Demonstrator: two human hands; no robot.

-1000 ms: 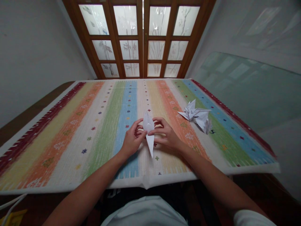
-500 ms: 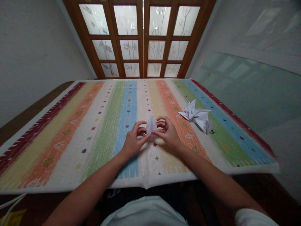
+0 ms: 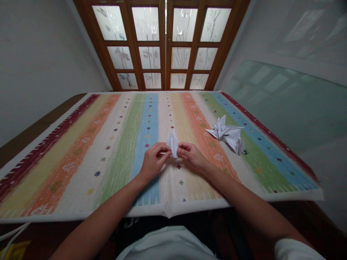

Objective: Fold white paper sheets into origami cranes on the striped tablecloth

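Observation:
A small folded white paper (image 3: 172, 143), slim and pointed at the top, stands upright between my hands above the middle of the table. My left hand (image 3: 156, 156) pinches its left edge between thumb and fingers. On its right edge, the fingertips of my right hand (image 3: 191, 154) are closed in a pinch. A crease runs down the paper's middle, and its top shows two narrow points. To the right lie folded white paper cranes (image 3: 227, 133), clustered together; their exact number is hard to make out.
A striped, colourful tablecloth (image 3: 116, 151) covers the table. Beyond the far edge stand wooden doors (image 3: 165, 54) with frosted panes. A glass panel (image 3: 287, 101) leans along the right wall. White cables (image 3: 13, 233) hang at the lower left.
The folded paper has turned slightly and looks narrower, with its two top points parted. Fingers of both hands have drawn in from spread positions to pinch its side edges.

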